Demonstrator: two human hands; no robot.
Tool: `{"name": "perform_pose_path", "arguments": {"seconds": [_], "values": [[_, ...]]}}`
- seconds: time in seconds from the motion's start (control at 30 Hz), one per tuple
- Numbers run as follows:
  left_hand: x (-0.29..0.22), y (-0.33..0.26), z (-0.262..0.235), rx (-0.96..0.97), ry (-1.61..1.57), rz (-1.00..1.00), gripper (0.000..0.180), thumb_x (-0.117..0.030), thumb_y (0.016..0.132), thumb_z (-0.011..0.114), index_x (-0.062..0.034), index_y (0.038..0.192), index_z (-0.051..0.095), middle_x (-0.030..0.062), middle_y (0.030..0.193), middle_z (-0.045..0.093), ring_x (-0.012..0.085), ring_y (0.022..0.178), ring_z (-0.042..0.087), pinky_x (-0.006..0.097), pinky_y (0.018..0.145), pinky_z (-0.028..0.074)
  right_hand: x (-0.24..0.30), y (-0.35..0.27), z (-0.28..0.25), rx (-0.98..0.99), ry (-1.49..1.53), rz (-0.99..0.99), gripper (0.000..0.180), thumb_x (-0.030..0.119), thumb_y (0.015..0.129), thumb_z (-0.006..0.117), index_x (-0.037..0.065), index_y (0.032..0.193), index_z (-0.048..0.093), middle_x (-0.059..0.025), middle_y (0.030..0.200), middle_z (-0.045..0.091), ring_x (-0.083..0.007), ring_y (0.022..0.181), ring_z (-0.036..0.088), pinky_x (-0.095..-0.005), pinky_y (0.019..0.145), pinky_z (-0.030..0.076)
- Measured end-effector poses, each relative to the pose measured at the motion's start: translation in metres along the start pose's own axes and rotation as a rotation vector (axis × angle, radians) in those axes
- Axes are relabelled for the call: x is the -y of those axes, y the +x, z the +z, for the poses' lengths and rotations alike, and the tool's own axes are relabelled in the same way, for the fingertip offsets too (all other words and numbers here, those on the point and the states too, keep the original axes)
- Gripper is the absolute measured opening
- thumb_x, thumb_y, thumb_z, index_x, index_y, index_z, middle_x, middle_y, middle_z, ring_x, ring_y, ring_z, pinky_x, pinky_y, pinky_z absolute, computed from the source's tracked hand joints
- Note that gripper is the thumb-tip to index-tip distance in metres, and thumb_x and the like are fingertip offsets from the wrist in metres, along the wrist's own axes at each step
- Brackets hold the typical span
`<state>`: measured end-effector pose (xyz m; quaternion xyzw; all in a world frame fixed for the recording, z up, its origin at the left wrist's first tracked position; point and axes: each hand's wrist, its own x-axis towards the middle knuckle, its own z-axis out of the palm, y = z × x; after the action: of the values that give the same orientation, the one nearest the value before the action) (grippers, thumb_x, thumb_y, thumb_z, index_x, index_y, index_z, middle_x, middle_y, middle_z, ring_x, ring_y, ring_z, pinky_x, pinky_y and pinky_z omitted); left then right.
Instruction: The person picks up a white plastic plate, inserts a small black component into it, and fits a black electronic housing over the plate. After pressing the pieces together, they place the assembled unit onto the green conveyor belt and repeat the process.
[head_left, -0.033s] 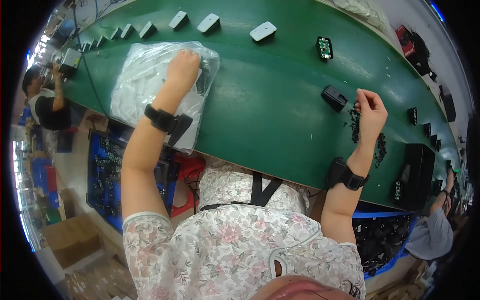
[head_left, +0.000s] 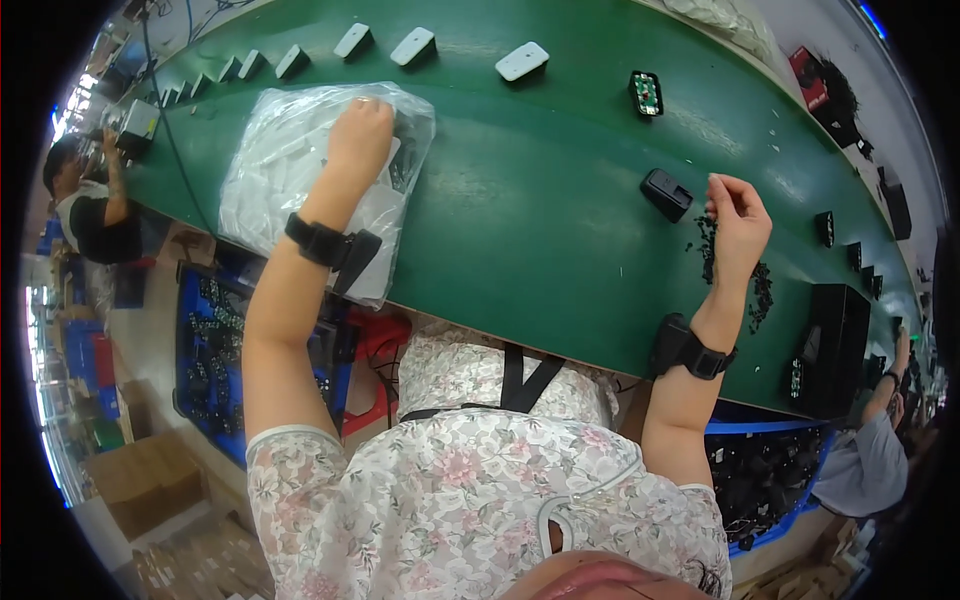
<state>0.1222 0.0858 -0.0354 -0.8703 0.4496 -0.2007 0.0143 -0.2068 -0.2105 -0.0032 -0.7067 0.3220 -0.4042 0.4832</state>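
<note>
My left hand (head_left: 362, 138) is closed over the far part of a clear plastic bag (head_left: 262, 150) that holds flat white covers (head_left: 380, 210). Its fingers are curled down, and what they grip is hidden. My right hand (head_left: 740, 212) is pinched, thumb against fingertips, just above scattered small black parts (head_left: 706, 245). Anything in that pinch is too small to name. A black plastic housing (head_left: 667, 195) with a recess lies left of the right fingertips, apart from them. Farther back sits an open black housing with a green circuit board (head_left: 647, 94) inside.
White-topped housings (head_left: 521, 62) stand in a row along the green table's (head_left: 520, 180) far side. Several open housings (head_left: 824, 229) line the right. A black box (head_left: 838, 345) stands at the near right edge. Blue bins (head_left: 770, 470) sit below the table; co-workers are at both sides.
</note>
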Motion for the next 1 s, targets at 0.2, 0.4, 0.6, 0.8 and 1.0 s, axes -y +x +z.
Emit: {"name": "perform_pose_path", "arguments": {"seconds": [0.2, 0.4, 0.6, 0.8, 1.0], "values": [[-0.027, 0.004, -0.061, -0.338, -0.291, -0.195, 0.011, -0.01, 0.087, 0.056, -0.0017, 0.093, 0.059, 0.0147, 0.081, 0.061, 0.031, 0.075, 0.06, 0.04, 0.065, 0.048, 0.033, -0.022, 0.029, 0.238, 0.362, 0.102, 0.013, 0.002, 0.089, 0.059, -0.004, 0.101, 0.063, -0.0119, 0.09, 0.066, -0.0152, 0.078, 0.064, -0.0264, 0.073, 0.053], [-0.159, -0.007, -0.11, -0.209, -1.07, 0.012, 0.025, -0.006, 0.085, 0.061, -0.0098, 0.11, 0.061, 0.0118, 0.083, 0.06, 0.0311, 0.065, 0.058, 0.037, 0.057, 0.047, 0.048, -0.04, 0.045, 0.392, 0.565, 0.148, 0.025, -0.001, 0.088, 0.059, -0.003, 0.112, 0.052, -0.0157, 0.088, 0.065, -0.0193, 0.075, 0.065, -0.0292, 0.07, 0.054], [-0.202, 0.002, -0.095, -0.211, -1.091, 0.187, 0.024, -0.002, 0.081, 0.062, -0.0102, 0.104, 0.063, 0.0076, 0.074, 0.054, 0.0254, 0.06, 0.058, 0.034, 0.05, 0.046, 0.05, -0.051, 0.047, 0.365, 0.368, 0.055, 0.025, -0.002, 0.088, 0.059, -0.002, 0.111, 0.05, -0.0126, 0.087, 0.066, -0.0176, 0.075, 0.065, -0.0272, 0.068, 0.053], [-0.208, -0.003, -0.078, -0.286, -1.171, 0.187, 0.022, 0.003, 0.078, 0.062, -0.0059, 0.097, 0.065, 0.0076, 0.075, 0.056, 0.0239, 0.059, 0.058, 0.033, 0.05, 0.047, 0.05, -0.058, 0.051, 0.228, -0.105, -0.285, 0.01, 0.001, 0.082, 0.066, 0.0, 0.093, 0.063, -0.0041, 0.086, 0.062, -0.0115, 0.075, 0.058, -0.0234, 0.067, 0.046], [-0.204, -0.009, -0.078, -0.27, -1.165, 0.209, 0.023, 0.005, 0.076, 0.062, -0.0051, 0.097, 0.066, 0.0076, 0.074, 0.055, 0.0231, 0.059, 0.057, 0.033, 0.049, 0.047, 0.057, -0.059, 0.042, 0.338, -0.024, -0.096, 0.008, 0.004, 0.082, 0.067, -0.001, 0.087, 0.063, -0.0025, 0.08, 0.058, -0.0095, 0.07, 0.053, -0.022, 0.065, 0.043]]}}
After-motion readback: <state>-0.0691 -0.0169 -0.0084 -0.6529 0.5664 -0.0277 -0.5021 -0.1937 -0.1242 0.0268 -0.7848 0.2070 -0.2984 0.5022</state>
